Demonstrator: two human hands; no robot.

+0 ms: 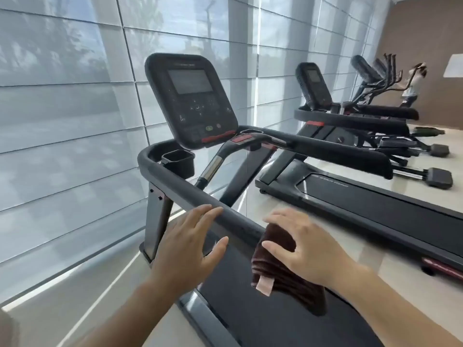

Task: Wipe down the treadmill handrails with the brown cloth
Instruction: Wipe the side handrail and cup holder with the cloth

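A dark grey treadmill stands before me, its left handrail [180, 186] running from the console corner down toward my hands. The right handrail [333, 149] stretches away past the console. A brown cloth [273, 249] with a pale tag hangs draped over the near end of the left handrail. My right hand [308, 246] rests on the cloth with fingers spread and curled over it. My left hand [193, 244] is open, fingertips touching the left handrail just left of the cloth.
The console [193, 101] with its screen rises at the front, a cup holder [178, 159] beside it. A second treadmill [363, 196] stands to the right, ellipticals and a person [413, 83] beyond. Shaded windows [70, 108] fill the left wall.
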